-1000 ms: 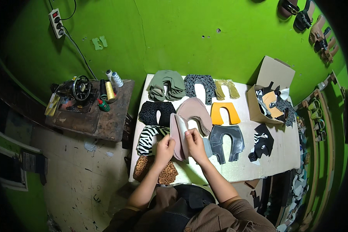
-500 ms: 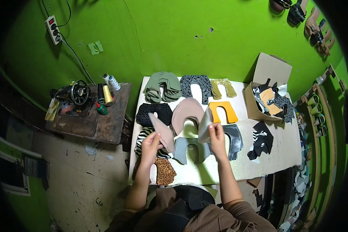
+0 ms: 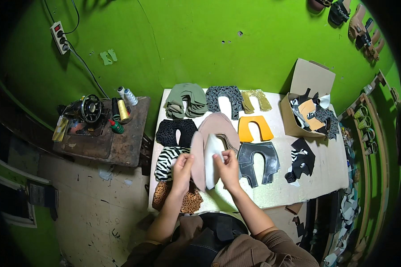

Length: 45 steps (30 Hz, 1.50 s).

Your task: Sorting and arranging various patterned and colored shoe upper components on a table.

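Over the front middle of the table, my left hand pinches a dusty-pink U-shaped upper piece, held on edge. Close to its right, my right hand grips a piece whose whitish side shows; its other face is turned from view. The two pieces stand nearly side by side, a narrow gap between them. Just behind lies a stack of dusty-pink U-shaped pieces. Zebra-striped pieces sit beside my left hand, leopard-print pieces under its wrist, and shiny dark-grey pieces right of my right hand.
Behind are olive-green, dark patterned and gold stacks. Black and orange-yellow pieces flank the pink stack. Scraps and a cardboard box lie right. A sewing machine stands left.
My hands have come closer together, the right one moving left with its piece. Both pieces have turned more upright. The light-grey U-shaped piece seen before in front of the pink stack no longer shows.
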Each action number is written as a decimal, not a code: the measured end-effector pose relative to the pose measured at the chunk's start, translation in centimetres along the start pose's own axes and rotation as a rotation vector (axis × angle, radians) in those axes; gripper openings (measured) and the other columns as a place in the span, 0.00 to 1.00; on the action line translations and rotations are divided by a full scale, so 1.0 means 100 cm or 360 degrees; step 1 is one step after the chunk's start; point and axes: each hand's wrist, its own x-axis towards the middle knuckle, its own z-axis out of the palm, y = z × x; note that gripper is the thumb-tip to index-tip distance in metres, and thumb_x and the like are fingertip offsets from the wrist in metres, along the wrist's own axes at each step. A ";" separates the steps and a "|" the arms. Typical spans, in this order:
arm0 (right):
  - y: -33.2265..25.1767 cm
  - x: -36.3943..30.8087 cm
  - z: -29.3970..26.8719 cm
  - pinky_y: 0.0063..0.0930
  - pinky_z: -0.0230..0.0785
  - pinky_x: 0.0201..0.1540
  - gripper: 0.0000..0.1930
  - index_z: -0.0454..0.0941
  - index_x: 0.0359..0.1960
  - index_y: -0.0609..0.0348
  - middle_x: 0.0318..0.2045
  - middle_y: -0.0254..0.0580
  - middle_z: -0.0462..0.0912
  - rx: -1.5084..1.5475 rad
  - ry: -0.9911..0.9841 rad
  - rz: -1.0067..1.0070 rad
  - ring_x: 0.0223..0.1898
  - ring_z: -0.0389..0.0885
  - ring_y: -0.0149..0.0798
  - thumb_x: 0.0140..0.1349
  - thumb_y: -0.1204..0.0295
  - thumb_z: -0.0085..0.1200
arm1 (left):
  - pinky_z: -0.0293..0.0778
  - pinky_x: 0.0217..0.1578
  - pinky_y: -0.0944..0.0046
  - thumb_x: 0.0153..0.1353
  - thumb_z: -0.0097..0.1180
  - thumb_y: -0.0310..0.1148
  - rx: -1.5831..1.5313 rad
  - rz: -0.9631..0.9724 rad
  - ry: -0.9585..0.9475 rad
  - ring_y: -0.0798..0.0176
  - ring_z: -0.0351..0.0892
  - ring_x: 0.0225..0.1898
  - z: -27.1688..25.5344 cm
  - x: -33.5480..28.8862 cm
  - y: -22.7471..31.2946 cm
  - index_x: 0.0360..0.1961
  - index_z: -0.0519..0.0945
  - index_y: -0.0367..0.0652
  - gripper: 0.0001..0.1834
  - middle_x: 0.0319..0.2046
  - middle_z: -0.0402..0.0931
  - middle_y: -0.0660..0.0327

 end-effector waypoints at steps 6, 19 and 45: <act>-0.005 0.028 -0.051 0.16 0.62 0.27 0.09 0.62 0.34 0.60 0.25 0.36 0.73 0.0239 0.0239 -0.0126 0.25 0.68 0.22 0.59 0.73 0.50 | 0.64 0.37 0.72 0.64 0.41 0.32 -0.0319 0.0150 0.0283 0.74 0.65 0.32 -0.007 0.004 0.028 0.31 0.65 0.43 0.06 0.28 0.67 0.66; -0.029 -0.011 -0.009 0.25 0.69 0.30 0.08 0.67 0.33 0.65 0.37 0.54 0.78 -0.0506 -0.0213 -0.0304 0.33 0.80 0.42 0.57 0.74 0.51 | 0.64 0.28 0.70 0.64 0.42 0.31 0.0588 0.0331 -0.0365 0.72 0.63 0.27 0.027 0.000 0.000 0.32 0.63 0.38 0.07 0.25 0.66 0.62; 0.044 0.052 -0.074 0.19 0.68 0.38 0.15 0.71 0.46 0.65 0.36 0.39 0.77 0.0370 -0.0462 0.0702 0.33 0.75 0.27 0.58 0.70 0.52 | 0.65 0.48 0.68 0.60 0.46 0.28 0.0105 -0.0541 -0.0472 0.63 0.69 0.47 -0.002 0.049 -0.021 0.55 0.58 0.33 0.23 0.47 0.68 0.53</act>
